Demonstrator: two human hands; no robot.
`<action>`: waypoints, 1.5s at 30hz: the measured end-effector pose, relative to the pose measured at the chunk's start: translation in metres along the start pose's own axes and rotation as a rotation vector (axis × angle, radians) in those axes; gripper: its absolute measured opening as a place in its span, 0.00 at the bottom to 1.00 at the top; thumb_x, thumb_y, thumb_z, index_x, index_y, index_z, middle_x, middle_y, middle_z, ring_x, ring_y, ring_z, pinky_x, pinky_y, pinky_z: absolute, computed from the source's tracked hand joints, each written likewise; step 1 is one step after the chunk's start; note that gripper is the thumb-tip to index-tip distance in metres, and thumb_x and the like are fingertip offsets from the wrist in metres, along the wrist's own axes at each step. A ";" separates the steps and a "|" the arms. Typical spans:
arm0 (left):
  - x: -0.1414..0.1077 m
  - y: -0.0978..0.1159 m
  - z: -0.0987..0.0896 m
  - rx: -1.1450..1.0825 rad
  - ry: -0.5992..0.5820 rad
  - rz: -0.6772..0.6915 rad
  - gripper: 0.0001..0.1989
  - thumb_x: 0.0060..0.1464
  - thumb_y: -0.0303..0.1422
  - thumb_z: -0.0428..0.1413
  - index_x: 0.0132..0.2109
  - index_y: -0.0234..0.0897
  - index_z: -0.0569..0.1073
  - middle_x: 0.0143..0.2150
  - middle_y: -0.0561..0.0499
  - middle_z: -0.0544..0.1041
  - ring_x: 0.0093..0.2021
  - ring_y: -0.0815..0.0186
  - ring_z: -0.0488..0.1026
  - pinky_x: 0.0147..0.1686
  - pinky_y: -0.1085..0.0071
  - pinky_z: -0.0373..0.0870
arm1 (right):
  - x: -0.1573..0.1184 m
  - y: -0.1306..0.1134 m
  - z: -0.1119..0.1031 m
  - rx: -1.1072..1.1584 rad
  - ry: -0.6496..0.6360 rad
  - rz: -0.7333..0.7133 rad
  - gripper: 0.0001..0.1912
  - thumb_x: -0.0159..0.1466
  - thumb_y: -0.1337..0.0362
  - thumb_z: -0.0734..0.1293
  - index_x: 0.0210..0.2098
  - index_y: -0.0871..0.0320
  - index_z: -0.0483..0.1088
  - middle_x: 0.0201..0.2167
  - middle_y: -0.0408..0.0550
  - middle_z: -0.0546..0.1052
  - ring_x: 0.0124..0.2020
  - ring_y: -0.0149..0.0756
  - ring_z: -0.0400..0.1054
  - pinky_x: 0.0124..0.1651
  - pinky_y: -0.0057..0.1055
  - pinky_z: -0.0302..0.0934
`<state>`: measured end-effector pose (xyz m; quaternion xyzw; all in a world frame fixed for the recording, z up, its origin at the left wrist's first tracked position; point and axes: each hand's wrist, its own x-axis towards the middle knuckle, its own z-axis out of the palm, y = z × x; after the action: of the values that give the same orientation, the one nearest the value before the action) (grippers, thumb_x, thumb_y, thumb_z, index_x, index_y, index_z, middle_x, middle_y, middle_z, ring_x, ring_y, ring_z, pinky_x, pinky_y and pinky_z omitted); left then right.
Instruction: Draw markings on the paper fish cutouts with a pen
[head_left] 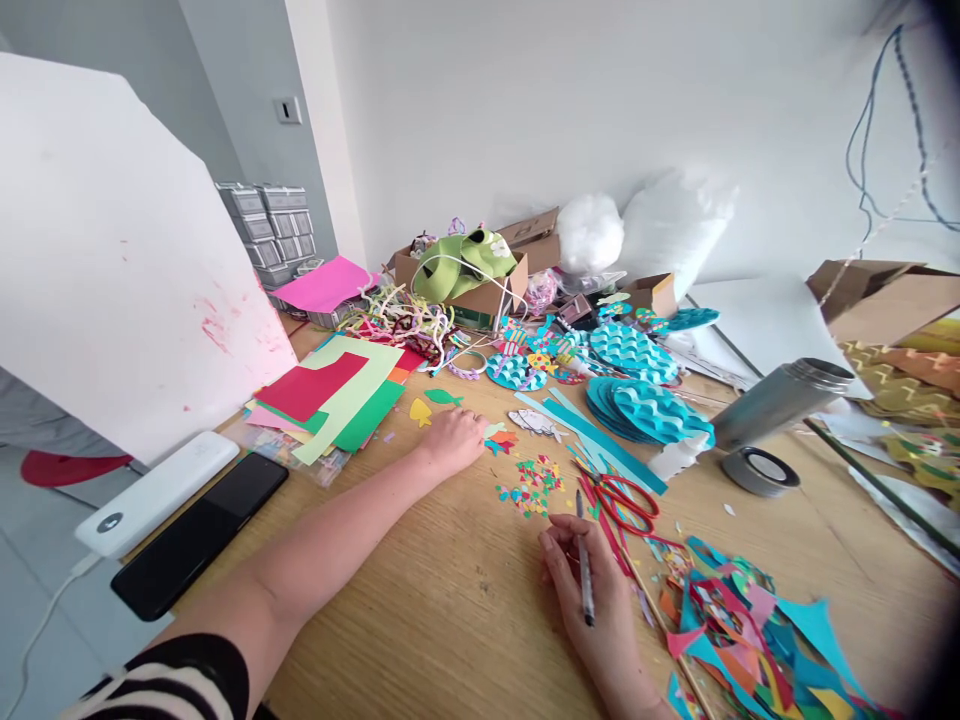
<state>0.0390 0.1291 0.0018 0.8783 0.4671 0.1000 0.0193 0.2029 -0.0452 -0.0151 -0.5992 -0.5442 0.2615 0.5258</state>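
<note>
My left hand [454,443] reaches across the wooden table, its fingers bent down near a pale green paper piece [494,430] and an orange-red paper fish [504,441]; whether it holds anything is hidden. A pen [584,570] rests between the fingers of my right hand [589,590], nearer the table's front. Beyond my left hand lie a green paper fish [444,397] and a yellow one [421,411]. A white fish drawing [536,423] is to its right. Small confetti pieces [534,484] are scattered between my hands. Red scissors [627,504] lie beyond my right hand.
Coloured paper sheets [352,395], a black phone [202,535] and a white power bank [157,492] are at left. Blue wavy discs [649,410], a glue bottle [679,456], a metal flask [780,402] and a tape roll [760,471] stand right. Paper scraps [757,640] cover the front right.
</note>
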 end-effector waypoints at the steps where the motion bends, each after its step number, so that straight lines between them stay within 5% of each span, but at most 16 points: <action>1: 0.001 0.001 -0.001 0.015 -0.021 0.003 0.12 0.64 0.37 0.55 0.49 0.34 0.72 0.48 0.46 0.74 0.47 0.61 0.73 0.47 0.58 0.72 | 0.000 0.001 0.000 -0.001 -0.002 -0.001 0.18 0.63 0.46 0.66 0.38 0.55 0.68 0.23 0.44 0.71 0.22 0.35 0.65 0.23 0.30 0.60; 30: 0.019 -0.004 -0.006 0.238 -0.195 0.121 0.15 0.64 0.38 0.55 0.53 0.34 0.70 0.52 0.44 0.72 0.48 0.60 0.73 0.47 0.57 0.73 | -0.001 0.001 -0.001 -0.039 -0.033 -0.018 0.16 0.65 0.50 0.64 0.38 0.57 0.67 0.23 0.43 0.71 0.21 0.34 0.67 0.22 0.28 0.62; 39: 0.021 -0.014 -0.002 0.200 -0.076 0.099 0.14 0.63 0.37 0.55 0.52 0.34 0.70 0.51 0.45 0.72 0.48 0.60 0.73 0.46 0.58 0.73 | -0.001 -0.001 -0.002 -0.026 -0.041 -0.013 0.16 0.65 0.49 0.64 0.38 0.57 0.68 0.23 0.44 0.71 0.21 0.34 0.66 0.23 0.28 0.61; 45: 0.013 -0.008 0.000 0.090 0.022 0.276 0.14 0.60 0.22 0.49 0.49 0.33 0.74 0.51 0.42 0.73 0.54 0.59 0.69 0.55 0.63 0.65 | -0.001 0.000 -0.001 -0.017 -0.058 0.009 0.16 0.65 0.49 0.64 0.39 0.56 0.67 0.23 0.44 0.71 0.21 0.35 0.67 0.23 0.29 0.62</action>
<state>0.0395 0.1447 0.0028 0.9331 0.3460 0.0901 -0.0392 0.2034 -0.0469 -0.0147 -0.5983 -0.5584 0.2766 0.5037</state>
